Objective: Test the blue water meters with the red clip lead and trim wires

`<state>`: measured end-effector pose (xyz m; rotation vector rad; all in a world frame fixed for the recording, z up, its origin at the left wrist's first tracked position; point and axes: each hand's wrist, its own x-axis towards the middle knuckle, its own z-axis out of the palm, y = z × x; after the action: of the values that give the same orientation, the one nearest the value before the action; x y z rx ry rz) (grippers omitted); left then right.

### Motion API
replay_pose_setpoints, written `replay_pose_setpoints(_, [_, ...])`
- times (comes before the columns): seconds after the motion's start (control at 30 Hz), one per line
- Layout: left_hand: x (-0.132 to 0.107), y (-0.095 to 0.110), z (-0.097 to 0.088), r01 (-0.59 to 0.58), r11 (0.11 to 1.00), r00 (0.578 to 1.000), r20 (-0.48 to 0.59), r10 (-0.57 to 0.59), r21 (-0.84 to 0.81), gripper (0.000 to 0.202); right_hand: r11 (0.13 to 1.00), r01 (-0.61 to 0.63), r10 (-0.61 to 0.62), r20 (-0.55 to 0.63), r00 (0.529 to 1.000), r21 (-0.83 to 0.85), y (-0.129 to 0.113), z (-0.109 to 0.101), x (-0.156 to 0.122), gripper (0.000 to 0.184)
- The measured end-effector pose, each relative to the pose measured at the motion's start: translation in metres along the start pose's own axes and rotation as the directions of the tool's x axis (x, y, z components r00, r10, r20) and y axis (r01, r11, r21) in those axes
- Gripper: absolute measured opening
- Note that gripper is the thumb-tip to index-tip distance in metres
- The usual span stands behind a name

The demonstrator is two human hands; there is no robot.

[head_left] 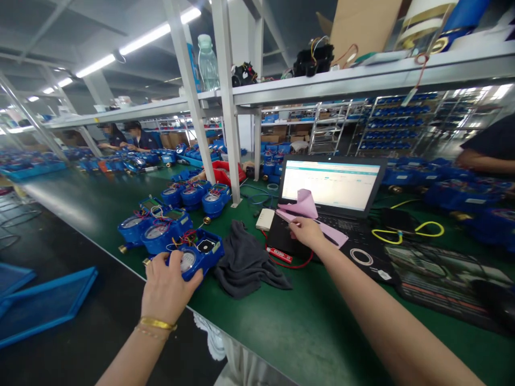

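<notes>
My left hand [168,285] is closed around a blue water meter [199,252] at the near edge of the green bench [306,327]. The meter has a round dial and coloured wires on top. My right hand [306,231] reaches out to the open laptop [332,185], its fingers pinched on pink paper sheets [308,212] lying on the keyboard. A dark grey cloth [247,260] lies between my two hands.
More blue meters [161,228] stand in a row to the left. A white box [265,219], a red cable [281,256], a yellow cable [406,230] and a white ring [361,257] lie around the laptop. Steel posts [227,102] hold a shelf overhead. Other people sit far left and at the right.
</notes>
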<state>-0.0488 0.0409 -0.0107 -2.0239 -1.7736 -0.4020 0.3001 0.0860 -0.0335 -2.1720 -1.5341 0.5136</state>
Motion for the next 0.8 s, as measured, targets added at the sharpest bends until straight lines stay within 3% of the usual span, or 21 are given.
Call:
replay_pose_setpoints(0.17, [-0.015,-0.002,0.003,0.003,1.0,1.0,-0.01,-0.003,-0.008,0.038,0.972,0.171,-0.178,-0.032,0.983,-0.158,-0.04,0.006,-0.059,0.031])
replay_pose_setpoints(0.3, [-0.015,-0.003,0.002,0.005,1.0,0.999,-0.046,-0.006,-0.022,0.035,0.9,0.391,-0.38,0.091,0.921,-0.192,-0.077,0.032,-0.091,0.054])
replay_pose_setpoints(0.37, [-0.017,-0.006,0.001,-0.004,0.999,0.998,-0.057,0.002,-0.041,0.035,0.864,0.469,-0.44,0.178,0.88,-0.185,-0.091,0.048,-0.093,0.056])
replay_pose_setpoints(0.43, [-0.02,-0.01,0.0,-0.02,0.997,0.998,-0.057,0.016,-0.068,0.035,0.854,0.484,-0.44,0.233,0.867,-0.19,-0.099,0.061,-0.087,0.045])
replay_pose_setpoints(0.53, [-0.024,-0.016,-0.002,-0.037,0.993,0.999,-0.035,0.033,-0.11,0.034,0.867,0.461,-0.416,0.235,0.878,-0.189,-0.105,0.066,-0.064,0.032])
replay_pose_setpoints(0.67, [-0.02,-0.025,-0.001,-0.022,0.987,0.999,0.024,0.027,-0.159,0.038,0.893,0.415,-0.385,0.182,0.905,-0.175,-0.102,0.06,-0.04,0.035])
replay_pose_setpoints(0.8, [-0.008,-0.032,0.001,-0.014,0.977,0.996,0.08,0.032,-0.212,0.04,0.872,0.467,-0.413,0.291,0.863,-0.145,-0.089,0.062,-0.068,0.035])
